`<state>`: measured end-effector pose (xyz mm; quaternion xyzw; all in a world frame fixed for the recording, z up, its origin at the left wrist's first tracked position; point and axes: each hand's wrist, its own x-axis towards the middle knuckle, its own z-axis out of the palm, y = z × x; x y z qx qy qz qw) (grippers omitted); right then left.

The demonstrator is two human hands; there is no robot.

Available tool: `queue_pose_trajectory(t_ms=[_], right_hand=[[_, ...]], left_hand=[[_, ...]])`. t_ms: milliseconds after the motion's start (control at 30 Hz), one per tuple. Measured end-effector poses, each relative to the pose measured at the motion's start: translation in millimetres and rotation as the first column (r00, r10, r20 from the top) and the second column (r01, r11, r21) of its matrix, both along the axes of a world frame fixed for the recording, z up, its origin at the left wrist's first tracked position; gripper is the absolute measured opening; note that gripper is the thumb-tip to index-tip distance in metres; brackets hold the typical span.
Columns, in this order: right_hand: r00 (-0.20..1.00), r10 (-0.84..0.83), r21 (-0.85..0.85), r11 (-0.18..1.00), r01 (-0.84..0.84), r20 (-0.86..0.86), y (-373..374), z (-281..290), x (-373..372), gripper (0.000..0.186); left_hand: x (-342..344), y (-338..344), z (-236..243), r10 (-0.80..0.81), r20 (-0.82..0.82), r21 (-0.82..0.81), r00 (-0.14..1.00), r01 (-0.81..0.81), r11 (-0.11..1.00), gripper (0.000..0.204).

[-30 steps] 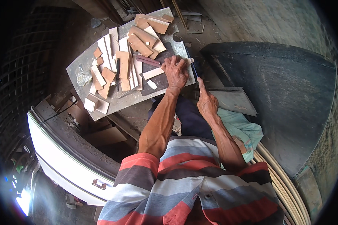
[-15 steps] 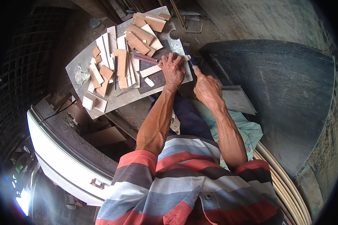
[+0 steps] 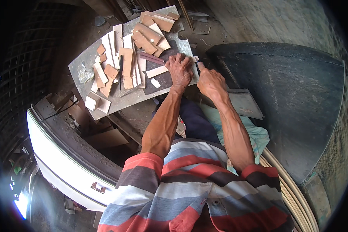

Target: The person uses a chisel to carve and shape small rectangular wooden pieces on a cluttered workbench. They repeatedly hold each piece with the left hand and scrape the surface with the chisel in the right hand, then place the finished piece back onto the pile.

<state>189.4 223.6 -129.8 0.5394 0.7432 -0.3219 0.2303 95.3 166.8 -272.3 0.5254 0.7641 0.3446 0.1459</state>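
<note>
My left hand [image 3: 180, 69] presses down with curled fingers on a narrow pale wooden strip [image 3: 157, 72] on the worktable. The strip's short end [image 3: 195, 59] pokes out on the other side of the hand, close to the table's right edge. My right hand [image 3: 212, 82] is closed round a slim dark-blue tool [image 3: 198, 65] beside that end. Its working part is too small and hidden to name. Two dark red sticks [image 3: 151, 58] lie against my left fingers. A small white scrap [image 3: 155, 82] rests below the strip on a dark board [image 3: 162, 86].
Several wooden offcuts [image 3: 125, 58] cover the worktable [image 3: 121, 103]. A crumpled clear plastic bag [image 3: 86, 74] lies at its left edge. A large dark panel [image 3: 286, 96] leans at the right. A white door-like piece [image 3: 62, 170] stands at lower left; long wooden strips [image 3: 294, 193] lie at lower right.
My right hand has moved slightly up and left, closer to the strip's end, and less of the blue tool shows. My left hand keeps its hold; the view shifted slightly.
</note>
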Motion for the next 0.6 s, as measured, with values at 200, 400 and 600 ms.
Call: queue_pose_trajectory(t_ms=[200, 400, 600], right_hand=[[1.0, -0.003, 0.078, 0.997, 0.003, 0.0, -17, 0, 18, 0.061], [0.999, 0.007, 0.005, 1.0, -0.007, 0.033, -28, 7, 21, 0.057], [0.993, -0.057, 0.15, 0.986, 0.071, -0.1, -50, -37, 39, 0.07]], left_hand=[[-2, -2, -1, 0.004, -0.003, -0.013, 1.0, -0.004, 1.0, 0.029], [-4, -5, -6, -0.009, 0.011, -0.036, 1.0, 0.009, 0.999, 0.036], [-2, -4, -4, -0.021, 0.014, -0.062, 1.0, 0.022, 0.998, 0.036]])
